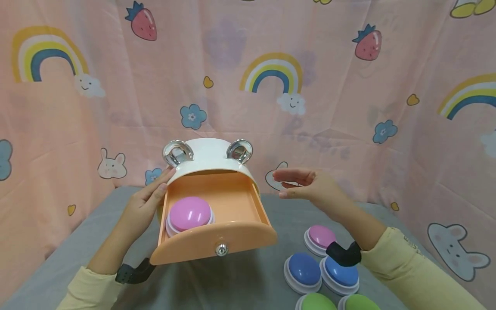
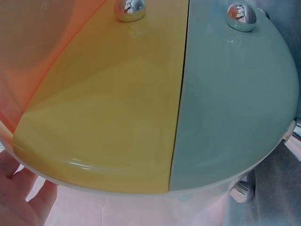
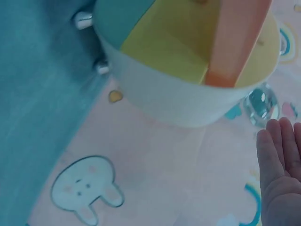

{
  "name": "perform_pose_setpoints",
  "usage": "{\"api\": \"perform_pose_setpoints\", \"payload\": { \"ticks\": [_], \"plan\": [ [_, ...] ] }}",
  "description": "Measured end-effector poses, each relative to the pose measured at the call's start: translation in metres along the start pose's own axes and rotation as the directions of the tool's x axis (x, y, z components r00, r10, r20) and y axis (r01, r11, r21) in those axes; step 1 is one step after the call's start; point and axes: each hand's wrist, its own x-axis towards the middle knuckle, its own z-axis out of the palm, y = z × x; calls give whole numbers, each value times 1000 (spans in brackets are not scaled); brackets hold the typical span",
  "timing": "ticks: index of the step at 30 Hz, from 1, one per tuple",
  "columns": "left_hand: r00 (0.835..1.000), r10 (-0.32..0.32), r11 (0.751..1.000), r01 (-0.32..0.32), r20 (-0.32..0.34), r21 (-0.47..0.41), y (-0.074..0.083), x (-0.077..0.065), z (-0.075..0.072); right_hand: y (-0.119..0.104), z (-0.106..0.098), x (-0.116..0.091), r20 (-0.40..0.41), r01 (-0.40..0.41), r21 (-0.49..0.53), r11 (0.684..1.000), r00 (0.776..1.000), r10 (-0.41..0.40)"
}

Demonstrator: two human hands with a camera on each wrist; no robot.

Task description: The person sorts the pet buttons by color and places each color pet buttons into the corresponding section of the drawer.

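Observation:
A small white drawer cabinet (image 1: 209, 150) with two silvery ear-like rings stands in the middle of the head view. Its orange top drawer (image 1: 236, 234), with a round metal knob, is pulled far out. Inside, at the left, sits a pink dome button (image 1: 190, 214) on a white base. My left hand (image 1: 141, 211) rests along the cabinet's left side, its fingers fairly straight; fingertips show at the rim in the left wrist view. Below the orange drawer are a yellow drawer front (image 2: 108, 103) and a teal one (image 2: 235, 103). My right hand (image 1: 310, 187) hovers right of the cabinet, fingers extended, holding nothing.
On the grey cloth-covered table (image 1: 97, 224), at the right, lie a second pink button (image 1: 322, 237), two blue buttons (image 1: 304, 269) and two green buttons (image 1: 317, 302), below my right forearm. A patterned pink curtain (image 1: 155, 86) hangs behind and at the sides.

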Motion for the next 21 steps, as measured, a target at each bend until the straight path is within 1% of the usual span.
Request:
{"api": "perform_pose_setpoints", "payload": {
  "ticks": [5,10,15,21],
  "plan": [
    [1000,-3,1000,3,1,0,0,0,0,19,-14,-8,-37,-16,-28,999,999,15],
    [1000,-9,1000,9,3,-2,1,-1,0,37,-24,-16,-71,-62,-58,996,996,57],
    [1000,-10,1000,10,2,1,1,-1,0,59,-37,-24,-95,-62,-84,995,994,54],
    [1000,-2,1000,2,-1,2,1,0,0,82,-56,-32,-116,-112,-104,988,988,100]
  ]
}}
